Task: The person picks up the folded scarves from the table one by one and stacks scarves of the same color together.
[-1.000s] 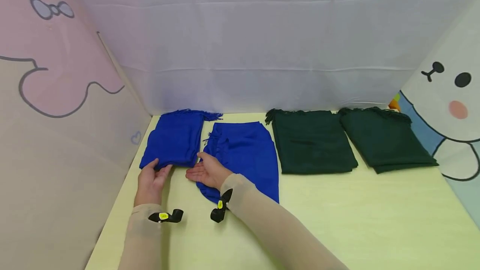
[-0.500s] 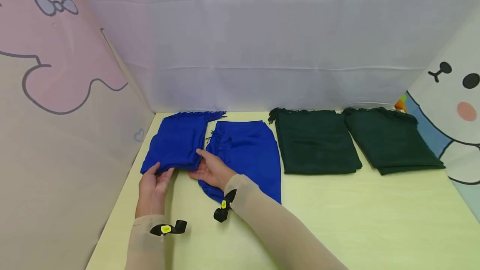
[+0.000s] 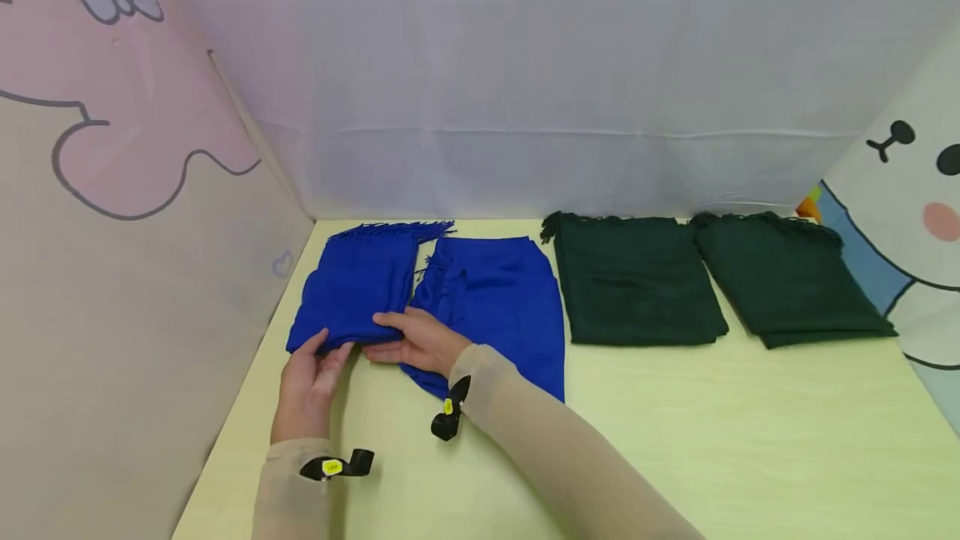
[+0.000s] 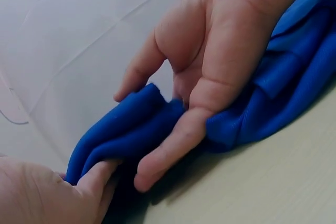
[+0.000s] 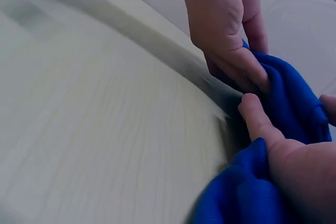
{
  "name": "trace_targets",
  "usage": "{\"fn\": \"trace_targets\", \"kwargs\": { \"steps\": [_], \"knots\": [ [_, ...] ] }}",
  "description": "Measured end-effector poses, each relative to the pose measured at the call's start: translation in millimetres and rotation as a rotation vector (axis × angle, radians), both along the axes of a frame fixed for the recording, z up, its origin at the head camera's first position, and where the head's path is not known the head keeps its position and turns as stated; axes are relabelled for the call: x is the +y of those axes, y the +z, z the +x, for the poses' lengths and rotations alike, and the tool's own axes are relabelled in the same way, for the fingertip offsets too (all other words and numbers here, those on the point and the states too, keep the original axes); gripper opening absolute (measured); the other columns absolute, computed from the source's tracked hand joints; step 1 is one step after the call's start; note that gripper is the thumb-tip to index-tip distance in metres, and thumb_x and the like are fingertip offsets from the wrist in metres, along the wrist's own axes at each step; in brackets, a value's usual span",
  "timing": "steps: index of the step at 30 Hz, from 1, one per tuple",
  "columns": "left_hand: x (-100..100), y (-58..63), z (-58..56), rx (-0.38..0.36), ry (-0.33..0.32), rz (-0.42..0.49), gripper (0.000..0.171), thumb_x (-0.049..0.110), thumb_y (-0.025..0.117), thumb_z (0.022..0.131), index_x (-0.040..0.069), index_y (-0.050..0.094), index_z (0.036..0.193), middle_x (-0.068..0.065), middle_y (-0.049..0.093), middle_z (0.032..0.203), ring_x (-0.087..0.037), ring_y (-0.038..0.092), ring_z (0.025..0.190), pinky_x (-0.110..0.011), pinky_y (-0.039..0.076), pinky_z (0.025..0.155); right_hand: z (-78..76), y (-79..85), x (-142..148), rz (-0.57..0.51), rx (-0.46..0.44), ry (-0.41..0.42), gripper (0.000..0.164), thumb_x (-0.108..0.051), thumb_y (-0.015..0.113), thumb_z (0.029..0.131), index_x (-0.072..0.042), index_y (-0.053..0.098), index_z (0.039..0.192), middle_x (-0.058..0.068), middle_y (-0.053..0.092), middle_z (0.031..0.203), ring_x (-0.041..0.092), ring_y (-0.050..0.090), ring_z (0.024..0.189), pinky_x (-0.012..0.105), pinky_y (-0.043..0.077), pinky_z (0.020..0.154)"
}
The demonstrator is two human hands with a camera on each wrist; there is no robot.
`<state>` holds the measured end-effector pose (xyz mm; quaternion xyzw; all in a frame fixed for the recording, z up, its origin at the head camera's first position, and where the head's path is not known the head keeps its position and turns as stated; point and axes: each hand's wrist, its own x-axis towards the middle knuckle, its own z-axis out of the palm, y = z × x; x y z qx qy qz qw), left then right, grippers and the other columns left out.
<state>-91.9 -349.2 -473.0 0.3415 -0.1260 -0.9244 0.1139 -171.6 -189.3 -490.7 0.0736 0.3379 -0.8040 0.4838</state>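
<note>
A folded blue scarf (image 3: pixel 356 294) with a fringe along its back edge lies at the left of the table. My left hand (image 3: pixel 309 386) grips its front edge near the left corner, thumb above and fingers underneath. At the front right corner, my right hand (image 3: pixel 423 342) holds the layers with the thumb on top and the other fingers below. The left wrist view shows the edge of the scarf (image 4: pixel 126 124) raised between both hands. A second blue scarf (image 3: pixel 502 298), folded less neatly, lies partly under my right hand and forearm.
Two folded dark green scarves, one in the middle (image 3: pixel 637 282) and one at the right (image 3: pixel 795 277), lie along the back of the pale yellow table (image 3: pixel 712 440). A white cloth wall (image 3: pixel 480 90) stands behind, with printed cloth walls at both sides.
My right hand has come in from beside the right corner, and its thumb now lies over the front edge of the left blue scarf. My left hand keeps its place on that edge.
</note>
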Motion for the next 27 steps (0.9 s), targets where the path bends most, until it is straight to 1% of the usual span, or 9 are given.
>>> {"fn": "trace_targets", "kwargs": {
  "steps": [2, 7, 11, 13, 16, 17, 19, 23, 27],
  "knots": [
    [-3.6, -1.2, -0.6, 0.023, -0.057, 0.006, 0.079, 0.0, 0.048, 0.091, 0.032, 0.0, 0.144, 0.0, 0.011, 0.15, -0.019, 0.023, 0.133, -0.036, 0.026, 0.105, -1.3, 1.1, 0.2, 0.011, 0.015, -0.018, 0.084, -0.009, 0.063, 0.085, -0.01, 0.005, 0.145, 0.025, 0.052, 0.117, 0.047, 0.053, 0.102, 0.053, 0.043, 0.088],
    [-16.7, -2.7, 4.3, 0.068, -0.245, -0.021, 0.081, 0.002, 0.051, 0.091, 0.03, -0.003, 0.145, -0.002, 0.008, 0.15, -0.023, 0.02, 0.134, -0.043, 0.02, 0.107, -3.4, 4.2, -4.1, 0.047, 0.03, -0.058, 0.091, -0.012, 0.069, 0.08, -0.011, 0.006, 0.146, 0.023, 0.051, 0.119, 0.044, 0.056, 0.099, 0.053, 0.044, 0.085],
    [-26.0, -3.9, 10.3, 0.1, -0.344, -0.025, 0.08, 0.01, 0.051, 0.092, 0.03, -0.006, 0.144, -0.003, 0.008, 0.15, -0.026, 0.019, 0.135, -0.049, 0.016, 0.107, -3.2, 4.1, -9.1, 0.095, 0.044, -0.092, 0.098, -0.008, 0.07, 0.079, -0.011, -0.002, 0.146, 0.022, 0.045, 0.126, 0.038, 0.057, 0.1, 0.05, 0.047, 0.082],
    [-30.0, -5.0, 11.8, 0.096, -0.371, -0.036, 0.075, 0.016, 0.052, 0.092, 0.031, 0.0, 0.144, -0.005, 0.017, 0.147, -0.027, 0.023, 0.133, -0.05, 0.017, 0.107, -3.3, 3.0, -10.3, 0.12, 0.046, -0.122, 0.098, -0.002, 0.068, 0.079, -0.011, -0.003, 0.146, 0.022, 0.04, 0.131, 0.035, 0.057, 0.101, 0.047, 0.05, 0.079],
    [-36.1, -6.9, 12.3, 0.04, -0.391, -0.093, 0.069, 0.026, 0.056, 0.09, 0.028, 0.011, 0.143, -0.007, 0.042, 0.132, -0.028, 0.038, 0.125, -0.048, 0.025, 0.104, -3.9, 2.6, -10.3, 0.149, 0.063, -0.155, 0.096, 0.006, 0.065, 0.078, -0.011, -0.001, 0.146, 0.023, 0.032, 0.137, 0.032, 0.057, 0.1, 0.043, 0.052, 0.075],
    [-38.0, -7.3, 11.9, 0.022, -0.396, -0.104, 0.068, 0.028, 0.057, 0.089, 0.027, 0.014, 0.142, -0.007, 0.048, 0.127, -0.028, 0.042, 0.122, -0.047, 0.027, 0.104, -4.4, 3.1, -9.6, 0.155, 0.065, -0.161, 0.096, 0.007, 0.064, 0.078, -0.011, 0.0, 0.146, 0.023, 0.031, 0.138, 0.032, 0.057, 0.1, 0.043, 0.052, 0.074],
    [-41.2, -7.8, 10.4, -0.006, -0.405, -0.112, 0.071, 0.03, 0.059, 0.088, 0.026, 0.014, 0.143, -0.009, 0.051, 0.12, -0.028, 0.046, 0.117, -0.044, 0.03, 0.103, -5.4, 4.8, -7.9, 0.159, 0.074, -0.166, 0.096, 0.008, 0.064, 0.078, -0.012, 0.0, 0.147, 0.023, 0.03, 0.139, 0.031, 0.058, 0.099, 0.043, 0.052, 0.074],
    [-43.5, -6.9, 4.9, 0.033, -0.411, -0.082, 0.074, 0.024, 0.057, 0.09, 0.024, 0.008, 0.145, -0.01, 0.037, 0.133, -0.028, 0.041, 0.122, -0.043, 0.029, 0.104, -7.7, 10.3, -2.9, 0.137, 0.081, -0.168, 0.095, 0.008, 0.063, 0.079, -0.014, 0.0, 0.147, 0.022, 0.03, 0.139, 0.03, 0.059, 0.098, 0.043, 0.052, 0.076],
    [-40.8, -4.6, 2.2, 0.075, -0.387, -0.068, 0.074, 0.012, 0.055, 0.09, 0.025, 0.008, 0.146, -0.005, 0.025, 0.144, -0.024, 0.039, 0.125, -0.04, 0.03, 0.104, -8.6, 16.0, 1.9, 0.118, 0.097, -0.166, 0.094, 0.004, 0.063, 0.08, -0.014, -0.001, 0.147, 0.021, 0.032, 0.139, 0.029, 0.06, 0.096, 0.043, 0.051, 0.077]
  ]
}}
